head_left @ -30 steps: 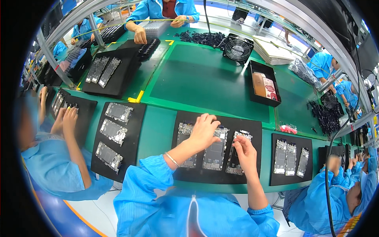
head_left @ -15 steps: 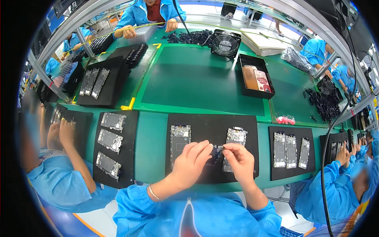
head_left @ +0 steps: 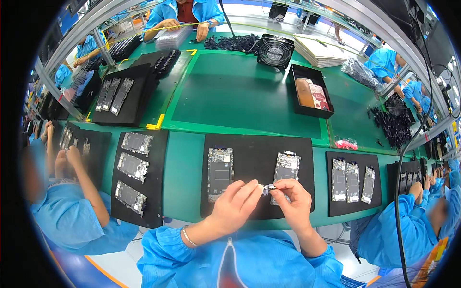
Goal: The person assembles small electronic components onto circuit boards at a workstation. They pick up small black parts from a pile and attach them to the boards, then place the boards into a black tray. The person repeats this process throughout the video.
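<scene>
Between my two hands is a small dark part with light and metallic bits (head_left: 267, 189), perhaps a flex cable or connector; it is too small to name surely. My left hand (head_left: 234, 204) pinches its left end and my right hand (head_left: 294, 200) pinches its right end. Both are held above a black foam mat (head_left: 254, 158). On that mat a long circuit board (head_left: 220, 165) lies to the left, partly behind my left hand. Another circuit board (head_left: 287, 165) lies to the right, its lower part covered by my right hand.
Left stands a black mat with several circuit boards (head_left: 133, 166); right, another mat with boards (head_left: 352, 181). Beyond lie a green work mat (head_left: 249, 91), a black box (head_left: 312, 114), a fan (head_left: 275, 52) and dark small parts (head_left: 391, 127). Co-workers sit at both sides and opposite.
My hands stay together, slightly lower over the mat, and the small part between them shows lighter and more side-on. The opposite co-worker's hands have shifted near the clear trays.
</scene>
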`<state>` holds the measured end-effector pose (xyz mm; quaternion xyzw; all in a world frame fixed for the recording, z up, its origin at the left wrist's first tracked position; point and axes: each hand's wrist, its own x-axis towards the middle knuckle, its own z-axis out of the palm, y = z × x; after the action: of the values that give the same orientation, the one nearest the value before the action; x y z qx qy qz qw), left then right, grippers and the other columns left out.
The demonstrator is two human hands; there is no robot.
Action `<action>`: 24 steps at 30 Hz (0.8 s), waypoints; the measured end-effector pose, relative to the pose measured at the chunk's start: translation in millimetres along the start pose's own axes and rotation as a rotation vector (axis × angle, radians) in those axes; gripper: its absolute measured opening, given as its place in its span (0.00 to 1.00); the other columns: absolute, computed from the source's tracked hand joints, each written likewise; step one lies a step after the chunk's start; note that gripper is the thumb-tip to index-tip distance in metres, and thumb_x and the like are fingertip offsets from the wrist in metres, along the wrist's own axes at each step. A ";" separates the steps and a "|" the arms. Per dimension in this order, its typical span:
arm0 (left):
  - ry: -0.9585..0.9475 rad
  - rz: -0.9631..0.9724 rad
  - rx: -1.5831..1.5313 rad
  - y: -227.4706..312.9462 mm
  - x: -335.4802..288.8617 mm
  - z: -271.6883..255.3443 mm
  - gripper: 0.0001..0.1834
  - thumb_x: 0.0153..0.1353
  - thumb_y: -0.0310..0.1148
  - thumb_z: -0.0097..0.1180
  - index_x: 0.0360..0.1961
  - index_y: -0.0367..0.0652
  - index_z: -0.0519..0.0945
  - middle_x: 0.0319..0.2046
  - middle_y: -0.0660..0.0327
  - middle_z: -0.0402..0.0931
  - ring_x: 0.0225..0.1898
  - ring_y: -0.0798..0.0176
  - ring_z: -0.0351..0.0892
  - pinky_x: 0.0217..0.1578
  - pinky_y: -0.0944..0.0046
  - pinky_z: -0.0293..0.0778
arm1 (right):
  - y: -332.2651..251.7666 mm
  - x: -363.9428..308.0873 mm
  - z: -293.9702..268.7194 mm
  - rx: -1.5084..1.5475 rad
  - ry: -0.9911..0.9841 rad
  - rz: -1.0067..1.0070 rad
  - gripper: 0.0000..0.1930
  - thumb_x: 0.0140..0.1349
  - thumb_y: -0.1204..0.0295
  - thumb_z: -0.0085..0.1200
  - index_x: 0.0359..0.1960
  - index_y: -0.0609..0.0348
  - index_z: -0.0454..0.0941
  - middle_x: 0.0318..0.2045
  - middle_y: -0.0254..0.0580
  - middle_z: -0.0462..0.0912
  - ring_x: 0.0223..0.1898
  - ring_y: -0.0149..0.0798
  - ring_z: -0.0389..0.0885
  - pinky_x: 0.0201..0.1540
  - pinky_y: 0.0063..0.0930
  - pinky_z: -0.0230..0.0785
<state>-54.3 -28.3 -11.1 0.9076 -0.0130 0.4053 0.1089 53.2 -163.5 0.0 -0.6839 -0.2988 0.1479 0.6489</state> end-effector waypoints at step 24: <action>-0.485 -0.221 -0.174 -41.2 66.5 121.7 0.38 0.41 0.47 0.69 0.52 0.39 0.71 0.49 0.54 0.68 0.55 0.49 0.62 0.56 0.53 0.60 | 85.7 37.8 -81.2 -0.296 0.232 0.207 0.13 0.66 0.71 0.48 0.48 0.65 0.73 0.39 0.42 0.80 0.38 0.31 0.80 0.42 0.22 0.72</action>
<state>84.1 -9.1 -48.5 0.9612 0.0259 0.1593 0.2235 149.0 -203.9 -67.4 -0.8113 -0.1687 0.0885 0.5528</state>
